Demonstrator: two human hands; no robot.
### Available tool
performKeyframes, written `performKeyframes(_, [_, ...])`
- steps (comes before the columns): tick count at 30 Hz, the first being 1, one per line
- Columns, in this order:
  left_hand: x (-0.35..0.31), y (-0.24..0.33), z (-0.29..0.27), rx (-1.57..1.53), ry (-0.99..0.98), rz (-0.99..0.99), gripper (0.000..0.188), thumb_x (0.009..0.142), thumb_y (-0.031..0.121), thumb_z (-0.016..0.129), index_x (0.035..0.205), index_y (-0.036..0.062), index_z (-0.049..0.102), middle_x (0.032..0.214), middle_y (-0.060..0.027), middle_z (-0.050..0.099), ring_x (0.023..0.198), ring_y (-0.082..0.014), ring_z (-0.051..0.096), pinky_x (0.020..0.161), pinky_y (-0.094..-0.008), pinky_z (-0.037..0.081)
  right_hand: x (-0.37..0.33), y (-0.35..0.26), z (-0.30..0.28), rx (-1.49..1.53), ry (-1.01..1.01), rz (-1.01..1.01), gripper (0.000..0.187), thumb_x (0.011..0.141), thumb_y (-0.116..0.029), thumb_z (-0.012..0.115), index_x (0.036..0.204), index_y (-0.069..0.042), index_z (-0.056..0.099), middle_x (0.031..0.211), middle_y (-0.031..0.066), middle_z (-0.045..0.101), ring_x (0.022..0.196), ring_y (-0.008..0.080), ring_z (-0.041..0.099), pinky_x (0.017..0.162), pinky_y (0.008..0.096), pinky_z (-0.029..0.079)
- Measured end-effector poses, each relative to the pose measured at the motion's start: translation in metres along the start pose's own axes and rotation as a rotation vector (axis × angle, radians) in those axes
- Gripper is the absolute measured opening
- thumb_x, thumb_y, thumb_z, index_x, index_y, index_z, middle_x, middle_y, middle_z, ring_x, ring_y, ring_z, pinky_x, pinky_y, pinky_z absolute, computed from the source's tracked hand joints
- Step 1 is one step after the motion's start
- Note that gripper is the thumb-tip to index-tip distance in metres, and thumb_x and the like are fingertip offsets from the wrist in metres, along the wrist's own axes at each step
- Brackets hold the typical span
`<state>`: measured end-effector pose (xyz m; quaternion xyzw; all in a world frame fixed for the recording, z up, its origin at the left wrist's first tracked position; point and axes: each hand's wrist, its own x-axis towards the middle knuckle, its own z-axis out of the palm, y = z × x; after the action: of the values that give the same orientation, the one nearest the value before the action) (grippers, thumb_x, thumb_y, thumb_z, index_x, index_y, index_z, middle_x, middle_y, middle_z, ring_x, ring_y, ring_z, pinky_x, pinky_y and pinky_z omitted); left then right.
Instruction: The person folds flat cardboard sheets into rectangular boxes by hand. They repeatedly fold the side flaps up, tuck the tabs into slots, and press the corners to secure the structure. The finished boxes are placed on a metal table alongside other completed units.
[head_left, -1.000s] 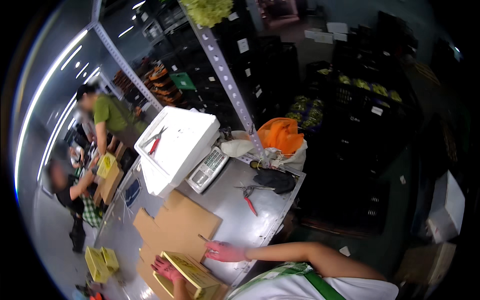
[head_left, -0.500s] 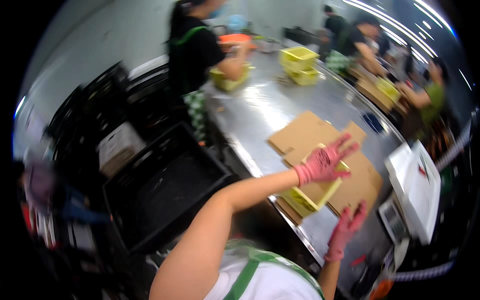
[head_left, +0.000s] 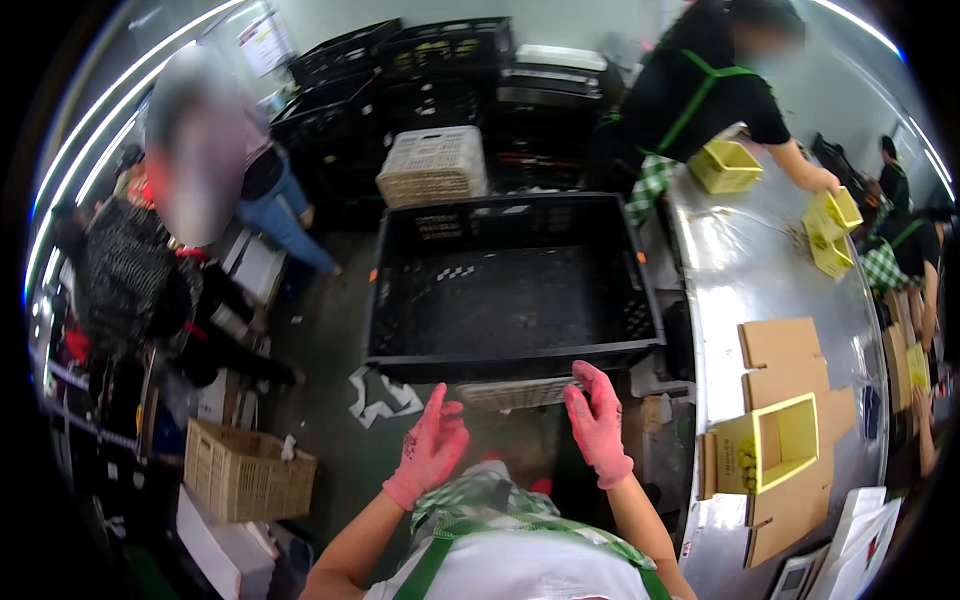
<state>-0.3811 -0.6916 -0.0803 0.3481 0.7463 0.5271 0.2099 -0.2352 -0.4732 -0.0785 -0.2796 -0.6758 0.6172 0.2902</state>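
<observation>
Both my hands wear pink gloves and hold nothing. My left hand [head_left: 430,447] is raised, fingers apart, below the near left part of a large black plastic crate [head_left: 515,352]. My right hand [head_left: 598,425] is open too, its fingertips close to the crate's near right edge; whether they touch it I cannot tell. Inside, the crate shows a bare dark bottom with a few pale specks. Under its near side a pale slatted crate [head_left: 515,394] shows. To my right a yellow basket [head_left: 735,440] sits on flattened brown cardboard [head_left: 785,345].
The metal table [head_left: 715,300] runs along my right. A co-worker [head_left: 690,100] reaches toward stacked yellow baskets [head_left: 830,230] on it. Black crates [head_left: 440,60] and a pale crate stack [head_left: 432,165] stand behind. At left are a tan crate [head_left: 250,470] and people [head_left: 150,260].
My view has swung left, from the table to the black crate. My hands have come away from over the yellow basket and cardboard and are now in front of the crate.
</observation>
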Motion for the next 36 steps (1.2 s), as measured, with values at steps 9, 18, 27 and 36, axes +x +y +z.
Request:
performKeyframes(9, [-0.017, -0.078, -0.132, 0.108, 0.162, -0.017, 0.064, 0.083, 0.015, 0.067, 0.140, 0.0076, 0.038, 0.113, -0.0139, 0.062, 0.091, -0.0217, 0.065, 0.081, -0.0343, 0.052, 0.058, 0.052, 0.148, -0.717, 0.145, -0.433, 0.030, 0.083, -0.014, 0.062, 0.110, -0.003, 0.055, 0.113, 0.0170, 0.056, 0.101, 0.0354, 0.052, 0.090, 0.0433, 0.041])
performKeyframes(18, [0.067, -0.178, -0.257, -0.012, 0.261, -0.083, 0.047, 0.088, 0.007, 0.055, 0.133, -0.0005, 0.043, 0.105, -0.0129, 0.061, 0.077, -0.0147, 0.058, 0.067, -0.0271, 0.049, 0.066, 0.091, 0.199, -1.091, 0.312, -0.215, 0.028, 0.080, -0.025, 0.063, 0.102, -0.009, 0.058, 0.111, 0.0102, 0.055, 0.113, 0.0323, 0.046, 0.107, 0.0536, 0.022])
performKeyframes(27, [0.195, -0.104, -0.150, 0.226, 0.007, 0.216, 0.046, 0.086, 0.010, 0.059, 0.130, 0.0000, 0.047, 0.104, -0.0140, 0.063, 0.084, -0.0197, 0.061, 0.076, -0.0303, 0.050, 0.029, 0.058, 0.040, -1.050, 0.853, -0.163, 0.046, 0.071, -0.011, 0.067, 0.114, -0.003, 0.053, 0.122, 0.0184, 0.051, 0.113, 0.0395, 0.046, 0.098, 0.0504, 0.035])
performKeyframes(36, [0.288, 0.055, 0.188, 0.383, -0.396, 0.511, 0.047, 0.081, 0.015, 0.067, 0.124, 0.0013, 0.053, 0.104, -0.0168, 0.063, 0.086, -0.0271, 0.063, 0.077, -0.0343, 0.051, -0.035, 0.078, -0.196, -1.229, 1.024, 0.255, 0.029, 0.081, -0.012, 0.062, 0.108, -0.002, 0.058, 0.103, 0.0193, 0.057, 0.094, 0.0376, 0.053, 0.082, 0.0470, 0.043])
